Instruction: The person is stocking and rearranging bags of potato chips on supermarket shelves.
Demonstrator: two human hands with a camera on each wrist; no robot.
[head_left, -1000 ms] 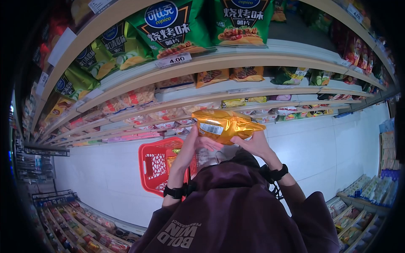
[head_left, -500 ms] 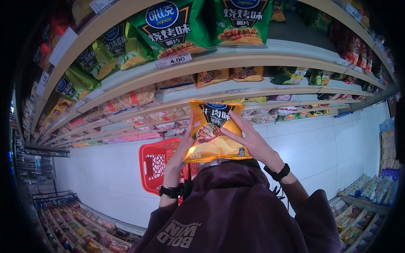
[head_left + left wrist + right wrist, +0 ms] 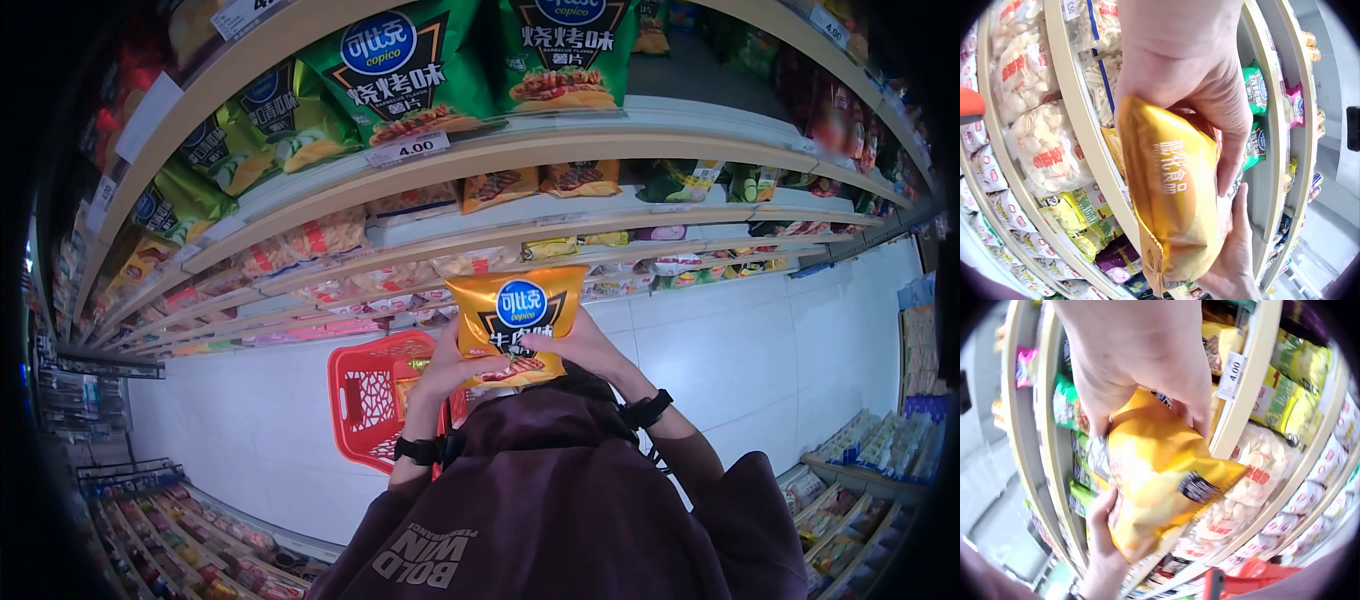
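Observation:
A gold bag of copico potato chips [image 3: 515, 300] is held in front of the person's chest, its blue logo facing the head camera. My left hand [image 3: 447, 365] grips the bag's left side, thumb across the front. On the opposite side my right hand [image 3: 590, 348] holds it, thumb also over the front. The left wrist view shows the bag's lower edge [image 3: 1172, 187] below the left hand [image 3: 1185, 62]. From the right wrist, the bag [image 3: 1160, 469] appears puffed and uncrumpled, with the right hand [image 3: 1141, 362] around its near end. Fingers behind the bag are partly hidden.
Shelves [image 3: 560, 150] of snack bags curve across the front, with green chip bags [image 3: 410, 70] on top and a price tag [image 3: 408, 148] on the edge. A red shopping basket [image 3: 345, 440] holding a few packs is below left. More shelves [image 3: 230, 560] stand behind.
The bag has turned over from its barcoded back to its printed front, then tilted so its logo end shows. Both hands have shifted their hold along its sides.

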